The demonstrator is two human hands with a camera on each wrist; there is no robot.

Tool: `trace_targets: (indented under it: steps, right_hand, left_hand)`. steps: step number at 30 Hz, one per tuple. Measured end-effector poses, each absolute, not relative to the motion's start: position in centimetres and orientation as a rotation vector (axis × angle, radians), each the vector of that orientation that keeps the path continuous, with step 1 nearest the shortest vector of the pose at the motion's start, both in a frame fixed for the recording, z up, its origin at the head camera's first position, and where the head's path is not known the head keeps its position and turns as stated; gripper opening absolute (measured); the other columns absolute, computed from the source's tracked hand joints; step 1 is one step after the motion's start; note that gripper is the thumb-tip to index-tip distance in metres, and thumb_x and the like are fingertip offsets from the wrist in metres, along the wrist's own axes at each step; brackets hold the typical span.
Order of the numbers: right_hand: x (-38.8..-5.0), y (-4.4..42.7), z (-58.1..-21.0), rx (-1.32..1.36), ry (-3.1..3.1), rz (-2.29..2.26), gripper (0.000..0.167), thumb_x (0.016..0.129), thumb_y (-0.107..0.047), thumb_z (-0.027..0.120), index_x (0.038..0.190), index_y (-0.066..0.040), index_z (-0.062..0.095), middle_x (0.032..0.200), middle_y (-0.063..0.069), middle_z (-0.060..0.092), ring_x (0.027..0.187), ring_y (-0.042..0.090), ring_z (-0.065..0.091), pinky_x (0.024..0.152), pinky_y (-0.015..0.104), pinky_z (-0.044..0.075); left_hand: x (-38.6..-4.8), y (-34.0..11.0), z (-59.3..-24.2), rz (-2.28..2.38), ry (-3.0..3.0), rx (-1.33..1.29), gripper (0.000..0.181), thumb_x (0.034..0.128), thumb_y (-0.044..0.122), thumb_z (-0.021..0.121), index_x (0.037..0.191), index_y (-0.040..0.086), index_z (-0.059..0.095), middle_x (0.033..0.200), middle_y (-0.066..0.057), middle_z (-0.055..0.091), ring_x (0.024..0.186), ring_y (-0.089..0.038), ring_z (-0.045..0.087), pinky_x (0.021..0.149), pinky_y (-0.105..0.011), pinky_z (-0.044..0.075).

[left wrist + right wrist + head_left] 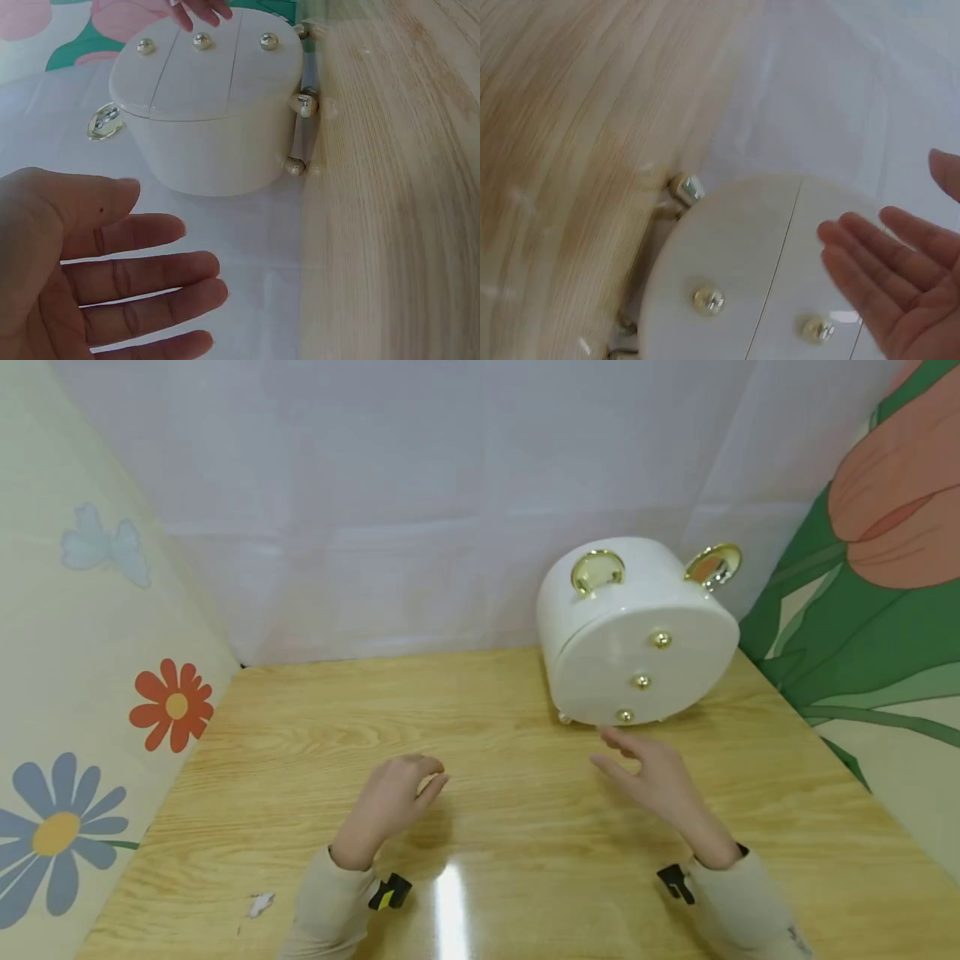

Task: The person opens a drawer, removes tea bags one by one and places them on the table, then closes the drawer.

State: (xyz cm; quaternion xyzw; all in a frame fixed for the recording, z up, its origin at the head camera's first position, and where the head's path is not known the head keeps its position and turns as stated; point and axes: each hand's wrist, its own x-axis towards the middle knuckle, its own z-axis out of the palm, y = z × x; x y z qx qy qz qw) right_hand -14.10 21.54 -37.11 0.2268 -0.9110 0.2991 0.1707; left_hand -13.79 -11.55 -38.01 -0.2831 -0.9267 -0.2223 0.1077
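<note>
A white rounded storage box (592,668) stands at the back right of the table. Its front has three gold knobs (642,681), and seams part the front into three panels in the left wrist view. Two gold-rimmed ears (597,575) rise from its top, and small gold feet (304,103) hold it off the table. My right hand (663,781) hovers just before its lower front, fingers extended and thumb apart; whether it touches is unclear. My left hand (390,797) is over the table left of the box, holding nothing, its fingers loosely bent.
The wood-grain table (480,727) runs back to a pale cloth backdrop (390,510). Flower-printed panels flank it on the left (90,652) and right (892,635). A small whitish mark (261,904) shows at the front left. Each wrist carries a black strap mount (390,892).
</note>
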Motion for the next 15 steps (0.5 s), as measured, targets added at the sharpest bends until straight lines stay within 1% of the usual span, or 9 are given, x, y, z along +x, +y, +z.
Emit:
trace_targets:
  steps: [1, 3, 4, 6, 8, 9, 10, 13, 15]
  right_hand:
    - [-14.2, 21.9, -37.1, 0.636, -2.575, 0.865, 0.038, 0.084, -0.015, 0.066, 0.114, 0.005, 0.059, 0.101, 0.022, 0.064, 0.083, 0.035, 0.063, 0.068, 0.045, 0.053]
    - [-14.4, 22.5, -37.0, 0.635, -2.526, 0.902, 0.033, 0.083, -0.01, 0.066, 0.112, 0.005, 0.061, 0.096, 0.02, 0.066, 0.082, 0.031, 0.064, 0.068, 0.04, 0.054]
    - [-14.4, 22.8, -36.9, 0.636, -2.499, 0.917, 0.031, 0.082, -0.007, 0.066, 0.11, 0.005, 0.062, 0.094, 0.019, 0.066, 0.081, 0.027, 0.065, 0.068, 0.034, 0.054]
    - [-14.6, 23.4, -36.8, 0.64, -2.431, 0.951, 0.027, 0.081, -0.002, 0.066, 0.107, 0.004, 0.063, 0.091, 0.018, 0.067, 0.079, 0.016, 0.065, 0.067, 0.023, 0.053]
    - [-14.8, 24.2, -37.0, 0.626, -2.359, 0.998, 0.024, 0.08, 0.001, 0.066, 0.104, 0.005, 0.065, 0.089, 0.017, 0.068, 0.079, 0.004, 0.063, 0.068, 0.011, 0.049]
    - [-15.0, 24.6, -37.1, 0.612, -2.326, 1.032, 0.023, 0.08, 0.0, 0.066, 0.103, 0.004, 0.065, 0.088, 0.016, 0.068, 0.079, 0.0, 0.061, 0.068, 0.007, 0.046]
    - [-15.4, 25.4, -37.6, 0.601, -2.283, 1.093, 0.022, 0.081, 0.0, 0.065, 0.102, 0.002, 0.066, 0.087, 0.013, 0.069, 0.078, -0.004, 0.059, 0.066, 0.005, 0.045]
    - [-16.3, 27.1, -38.4, 0.467, -2.17, 1.253, 0.013, 0.083, -0.003, 0.064, 0.095, -0.001, 0.069, 0.078, 0.001, 0.069, 0.07, -0.008, 0.057, 0.057, 0.004, 0.042]
    - [-16.7, 27.6, -37.9, 0.318, -2.1, 1.305, 0.007, 0.084, -0.006, 0.063, 0.084, -0.002, 0.069, 0.066, -0.008, 0.064, 0.057, -0.006, 0.053, 0.047, 0.007, 0.038]
  left_hand:
    - [-13.8, -11.6, -38.0, -0.673, -2.719, -0.836, 0.012, 0.0873, 0.014, 0.061, 0.083, 0.005, 0.066, 0.073, -0.001, 0.064, 0.063, -0.012, 0.057, 0.057, -0.026, 0.049]
    - [-13.8, -11.7, -38.0, -0.696, -2.707, -0.843, 0.017, 0.0879, 0.009, 0.059, 0.071, 0.008, 0.061, 0.059, 0.006, 0.051, 0.05, -0.005, 0.043, 0.047, -0.019, 0.039]
    - [-13.8, -11.7, -38.0, -0.709, -2.705, -0.845, 0.022, 0.0882, 0.008, 0.058, 0.066, 0.01, 0.056, 0.055, 0.008, 0.044, 0.048, -0.003, 0.036, 0.045, -0.018, 0.034]
    - [-13.8, -11.8, -37.9, -0.726, -2.7, -0.847, 0.029, 0.0888, 0.007, 0.056, 0.061, 0.012, 0.048, 0.052, 0.009, 0.033, 0.046, -0.002, 0.028, 0.043, -0.016, 0.029]
    - [-13.8, -11.8, -37.8, -0.738, -2.694, -0.853, 0.033, 0.0892, 0.006, 0.056, 0.059, 0.014, 0.043, 0.051, 0.009, 0.029, 0.046, -0.001, 0.026, 0.043, -0.016, 0.027]
    - [-13.8, -11.8, -37.8, -0.745, -2.689, -0.856, 0.034, 0.0892, 0.006, 0.055, 0.059, 0.014, 0.042, 0.051, 0.009, 0.029, 0.046, -0.001, 0.026, 0.043, -0.016, 0.027]
    - [-13.8, -11.8, -37.7, -0.754, -2.686, -0.857, 0.034, 0.0892, 0.006, 0.055, 0.059, 0.014, 0.042, 0.051, 0.009, 0.029, 0.046, -0.001, 0.026, 0.043, -0.016, 0.027]
    - [-13.8, -11.7, -37.6, -0.769, -2.678, -0.864, 0.033, 0.0896, 0.006, 0.055, 0.06, 0.014, 0.042, 0.052, 0.009, 0.029, 0.046, -0.001, 0.026, 0.043, -0.017, 0.027]
    - [-13.7, -11.7, -37.5, -0.781, -2.674, -0.862, 0.034, 0.0897, 0.006, 0.055, 0.06, 0.014, 0.042, 0.052, 0.009, 0.028, 0.046, -0.001, 0.025, 0.043, -0.016, 0.027]
